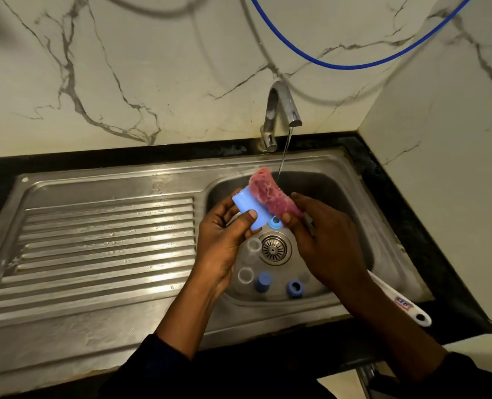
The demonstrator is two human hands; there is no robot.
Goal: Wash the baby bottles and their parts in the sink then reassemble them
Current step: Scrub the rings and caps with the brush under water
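Observation:
Over the sink basin [362, 226], my left hand [224, 237] grips a light blue bottle cap [249, 210] between thumb and fingers. My right hand [325, 240] holds a pink scrub pad [270, 194], which lies against the cap's top. On the basin floor lie two clear bottle parts, one [252, 246] near the drain and one [245, 275] nearer me, a blue cap [264, 281], a blue ring [295, 288] and another blue ring [275, 223] just under the pad. Part of the basin floor is hidden by my right hand.
The tap [279, 110] runs a thin stream of water [283, 156] into the basin behind the pad. A ribbed steel drainboard [100, 254] lies to the left. A white brush handle [403, 305] rests on the sink's right front rim. The drain strainer [273, 249] sits mid-basin.

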